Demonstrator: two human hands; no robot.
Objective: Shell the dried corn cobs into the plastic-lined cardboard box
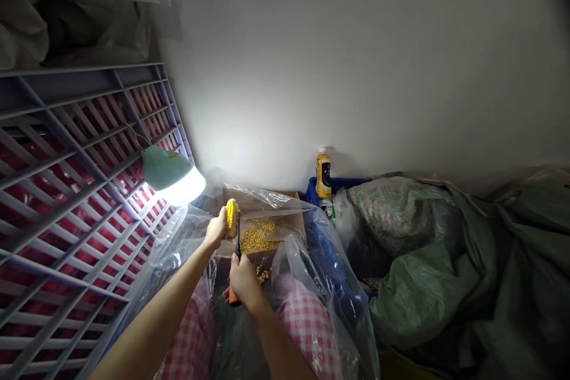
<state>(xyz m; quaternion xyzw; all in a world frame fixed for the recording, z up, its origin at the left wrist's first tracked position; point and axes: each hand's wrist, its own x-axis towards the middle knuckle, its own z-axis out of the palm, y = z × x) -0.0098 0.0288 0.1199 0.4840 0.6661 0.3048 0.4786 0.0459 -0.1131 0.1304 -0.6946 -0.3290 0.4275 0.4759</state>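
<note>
My left hand (216, 229) is closed around a yellow corn cob (230, 214), holding it upright over a clear plastic bag (294, 249). My right hand (243, 282) grips a thin dark tool with an orange handle (238, 243), its tip set against the cob. Loose yellow kernels (257, 237) lie in a heap inside the bag on brown cardboard, with a few more near my right hand. My knees in pink checked cloth (307, 323) show under the plastic.
A grey slatted crate wall (66, 190) stands at the left, with a green lamp (171, 175) shining from it. A yellow bottle (323, 173) stands on a blue crate by the white wall. Green sacks (423, 237) pile up at the right.
</note>
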